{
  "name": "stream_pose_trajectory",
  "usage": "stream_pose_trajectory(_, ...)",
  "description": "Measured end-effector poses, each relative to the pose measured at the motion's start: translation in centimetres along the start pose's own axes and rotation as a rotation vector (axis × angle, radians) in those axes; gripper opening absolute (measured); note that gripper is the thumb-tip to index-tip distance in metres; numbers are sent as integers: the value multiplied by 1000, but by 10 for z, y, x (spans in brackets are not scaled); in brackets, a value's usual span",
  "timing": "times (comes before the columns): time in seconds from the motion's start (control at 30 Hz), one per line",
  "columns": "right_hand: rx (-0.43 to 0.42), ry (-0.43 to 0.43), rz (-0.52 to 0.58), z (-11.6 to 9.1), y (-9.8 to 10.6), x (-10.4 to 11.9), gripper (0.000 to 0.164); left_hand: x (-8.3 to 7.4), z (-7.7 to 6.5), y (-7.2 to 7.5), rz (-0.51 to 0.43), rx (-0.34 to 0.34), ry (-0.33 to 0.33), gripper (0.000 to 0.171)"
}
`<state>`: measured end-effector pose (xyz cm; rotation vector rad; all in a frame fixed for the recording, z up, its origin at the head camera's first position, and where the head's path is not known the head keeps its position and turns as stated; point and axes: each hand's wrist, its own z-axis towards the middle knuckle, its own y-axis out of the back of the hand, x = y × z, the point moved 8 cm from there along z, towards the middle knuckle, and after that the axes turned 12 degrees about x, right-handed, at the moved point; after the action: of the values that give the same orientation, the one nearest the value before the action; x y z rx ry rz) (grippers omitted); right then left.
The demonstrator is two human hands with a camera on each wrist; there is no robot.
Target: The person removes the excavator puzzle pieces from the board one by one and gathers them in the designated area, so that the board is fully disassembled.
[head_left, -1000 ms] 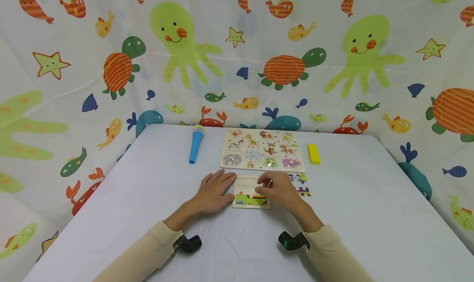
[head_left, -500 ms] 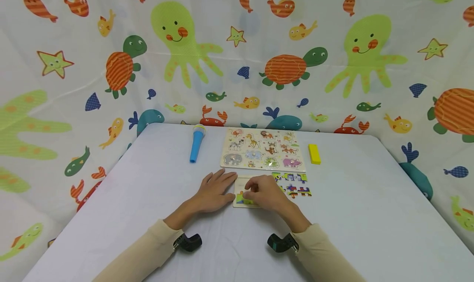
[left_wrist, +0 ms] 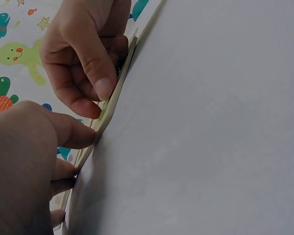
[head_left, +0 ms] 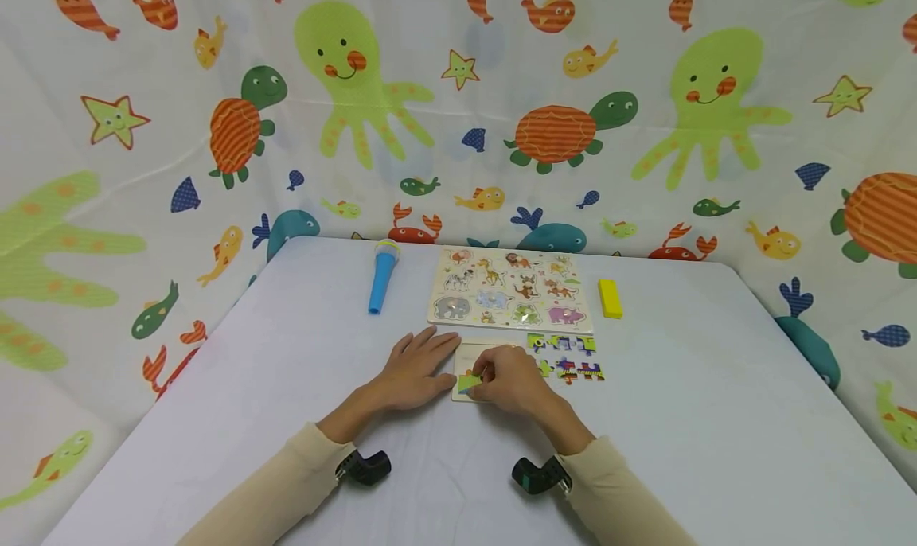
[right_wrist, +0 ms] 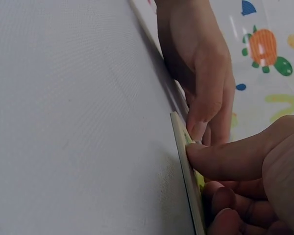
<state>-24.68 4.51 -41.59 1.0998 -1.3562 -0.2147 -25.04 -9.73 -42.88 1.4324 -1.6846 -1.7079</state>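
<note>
A small wooden puzzle tray [head_left: 467, 356] lies on the white table, with green puzzle pieces [head_left: 467, 382] along its near side. My left hand [head_left: 411, 375] rests flat on the table with straight fingers, its thumb and fingertips against the tray's left edge. Over the tray's right part is my right hand [head_left: 512, 379], fingers curled. In the right wrist view its thumb [right_wrist: 206, 159] touches a green piece in the tray. Whether it pinches a piece or only presses is hidden. Loose jigsaw pieces [head_left: 566, 365] lie just right of the right hand.
Behind the tray lies a wooden animal puzzle board [head_left: 473, 292]. A blue toy microphone [head_left: 381, 285] is at the back left and a yellow block [head_left: 610, 298] right of the board. A sea-animal print cloth [head_left: 430, 92] hangs behind the table.
My right hand has moved left and down from above the tray's right side onto its near-side pieces, uncovering more loose pieces on the right. My left hand has stayed at the tray's left edge.
</note>
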Motion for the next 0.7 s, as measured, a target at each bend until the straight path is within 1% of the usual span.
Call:
stream_pose_trajectory(0.27,-4,5,-29,-3,-2,2,19,0,0,-1,20,2,5,68)
stream_pose_trajectory(0.4,-2,10,-39,-3,-3,2,18,0,0,0,15,-10,-3,68)
stream_pose_trajectory(0.6,-9,27,-59,-4,-3,2,18,1,1,-1,15,0,3,68)
stream_pose_trajectory(0.7,-9,17,-65,-3,-4,1,18,1,1,-2,16,3,3,68)
